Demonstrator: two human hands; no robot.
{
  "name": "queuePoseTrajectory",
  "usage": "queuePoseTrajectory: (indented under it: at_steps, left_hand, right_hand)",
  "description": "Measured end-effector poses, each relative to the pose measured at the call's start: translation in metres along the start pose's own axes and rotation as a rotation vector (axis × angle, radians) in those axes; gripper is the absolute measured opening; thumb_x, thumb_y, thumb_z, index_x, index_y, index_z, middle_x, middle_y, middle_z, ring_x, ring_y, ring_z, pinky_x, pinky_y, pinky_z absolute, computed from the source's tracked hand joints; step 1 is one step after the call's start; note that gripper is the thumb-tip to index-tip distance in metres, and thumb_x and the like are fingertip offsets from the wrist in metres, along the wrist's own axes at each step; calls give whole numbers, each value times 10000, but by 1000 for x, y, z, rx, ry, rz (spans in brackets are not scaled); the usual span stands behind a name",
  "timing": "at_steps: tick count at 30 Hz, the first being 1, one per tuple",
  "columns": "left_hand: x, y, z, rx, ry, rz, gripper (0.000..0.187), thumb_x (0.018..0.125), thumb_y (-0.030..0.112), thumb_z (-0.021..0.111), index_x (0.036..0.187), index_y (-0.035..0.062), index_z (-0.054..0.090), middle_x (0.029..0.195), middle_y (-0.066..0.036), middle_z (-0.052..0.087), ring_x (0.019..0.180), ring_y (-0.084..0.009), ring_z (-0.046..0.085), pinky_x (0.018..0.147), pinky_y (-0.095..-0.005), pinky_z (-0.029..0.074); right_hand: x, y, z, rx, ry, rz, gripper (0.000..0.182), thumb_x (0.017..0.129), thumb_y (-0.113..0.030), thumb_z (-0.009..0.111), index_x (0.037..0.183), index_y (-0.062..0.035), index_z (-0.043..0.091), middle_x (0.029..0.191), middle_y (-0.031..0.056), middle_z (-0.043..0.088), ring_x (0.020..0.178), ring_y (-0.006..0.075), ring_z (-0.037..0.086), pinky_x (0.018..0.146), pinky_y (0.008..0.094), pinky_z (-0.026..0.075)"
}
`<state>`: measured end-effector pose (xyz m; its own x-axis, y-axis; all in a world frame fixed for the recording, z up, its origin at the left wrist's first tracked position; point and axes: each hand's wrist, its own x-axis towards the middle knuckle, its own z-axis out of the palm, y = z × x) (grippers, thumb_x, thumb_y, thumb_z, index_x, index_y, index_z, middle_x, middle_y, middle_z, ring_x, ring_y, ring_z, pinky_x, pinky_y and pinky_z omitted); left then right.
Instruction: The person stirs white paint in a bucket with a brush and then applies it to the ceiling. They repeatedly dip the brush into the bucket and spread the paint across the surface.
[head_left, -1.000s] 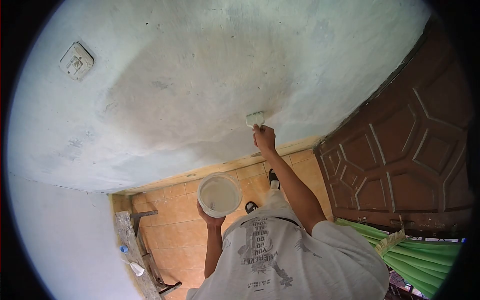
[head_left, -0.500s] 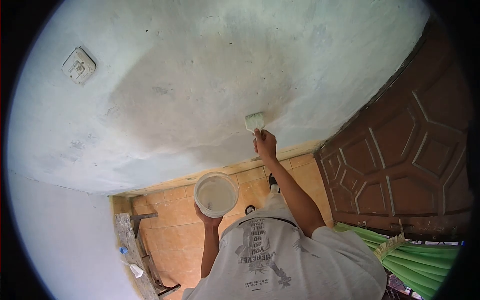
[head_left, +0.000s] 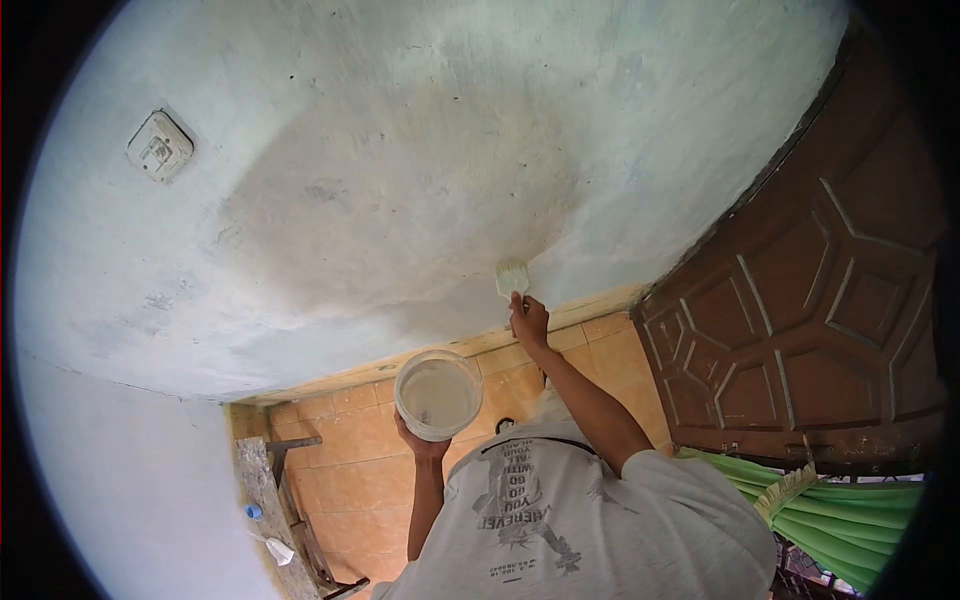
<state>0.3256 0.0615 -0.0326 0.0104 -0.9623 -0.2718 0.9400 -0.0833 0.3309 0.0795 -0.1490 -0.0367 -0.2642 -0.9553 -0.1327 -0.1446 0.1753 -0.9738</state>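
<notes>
My right hand (head_left: 529, 318) is closed round the handle of a paintbrush (head_left: 512, 279), whose pale bristles lie against the lower part of the wall (head_left: 640, 130). A large darker, damp-looking patch (head_left: 400, 210) spreads over the wall above and left of the brush. Low in front of my body, my left hand (head_left: 424, 440) grips a white plastic bucket (head_left: 437, 395) from its side and underside. The bucket is tilted so its round mouth shows, with some pale, cloudy liquid inside.
A light switch (head_left: 160, 146) sits on the wall at upper left. A worn wooden bench (head_left: 272, 510) stands along the left wall, carrying a blue cap-like item (head_left: 253, 512). At right are a brown panelled door (head_left: 800, 320) and a green curtain (head_left: 850, 520). Orange tiles (head_left: 350, 470) cover the floor.
The paintbrush in my right hand has moved down the wall. The bucket sits slightly lower and further right in view, still in my left hand.
</notes>
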Motion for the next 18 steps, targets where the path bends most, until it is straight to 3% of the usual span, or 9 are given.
queuePoseTrajectory:
  at_steps: [4, 6, 10, 18]
  left_hand:
    - [-5, 3, -1, 19, -14, 14, 718, 993, 663, 458, 1532, 192, 498, 1525, -83, 546, 1390, -341, 529, 1112, -585, 483]
    - [-8, 4, 0, 4, -27, -8, 729, 986, 669, 467, 1538, 193, 493, 1530, -85, 542, 1396, -344, 524, 1117, -590, 477]
    - [-8, 4, -4, 9, -20, -8, 740, 981, 672, 481, 1544, 192, 486, 1538, -86, 535, 1403, -346, 516, 1125, -597, 468]
    - [-4, 2, -1, 2, -17, -23, 743, 988, 674, 474, 1545, 183, 483, 1537, -90, 533, 1400, -343, 518, 1122, -590, 472]
  right_hand:
    - [10, -15, 1, 31, -18, 52, 468, 1078, -392, 597, 860, 14, 677, 534, 47, 577, 400, 151, 542, 420, 337, 435]
    - [14, -58, -5, 132, -46, 112, 455, 1085, -385, 595, 882, 14, 674, 522, 20, 543, 402, 123, 509, 408, 322, 402]
    - [0, -64, -10, 125, 13, -120, 456, 1065, -365, 614, 781, -12, 668, 518, 52, 569, 383, 173, 549, 415, 350, 431]
    - [28, 10, 3, -125, 94, -287, 453, 1068, -361, 604, 777, -20, 662, 573, 80, 622, 427, 192, 585, 442, 359, 451]
